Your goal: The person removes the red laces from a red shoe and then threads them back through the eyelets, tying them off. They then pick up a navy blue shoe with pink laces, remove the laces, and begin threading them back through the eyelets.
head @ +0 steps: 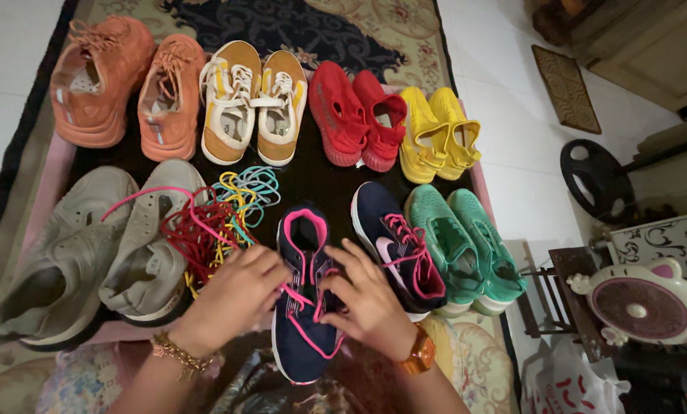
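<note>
Pink lace (291,294) is pinched in the fingertips of the left hand (236,295), bottom centre of the frame, w/ the rest of that hand curled over the side of a navy shoe (303,337). Right hand (370,295) sits just beside it on the shoe's other side, fingers bent and pressing on the lacing area; looks like it also grips a bit of lace, but can't tell for sure.

Doing this well, imo: keep the shoe pinned w/ one hand, feed the lace tip straight through each eyelet, keep both ends even, no twists.

Outward: the matching navy shoe (397,241), already laced in pink, lies right of the hands, touching a teal pair (466,245) further right. Left of the hands, a tangle of loose laces (217,218) in red, yellow, teal and pink, then a grey pair (90,253) at lower left. Top row, left to right: orange pair (125,84), tan-and-white pair (251,100), red pair (355,115), yellow pair (439,134). All on a dark mat (313,176) over a patterned rug (374,23).

Hard to see: eyelets and lace tip are covered by fingers; shoe's toe end is partly blocked by the wrists. Forearms cut off at bottom edge. Stuff at right edge (small round fan (642,303), bags) is dim and partly cropped.
</note>
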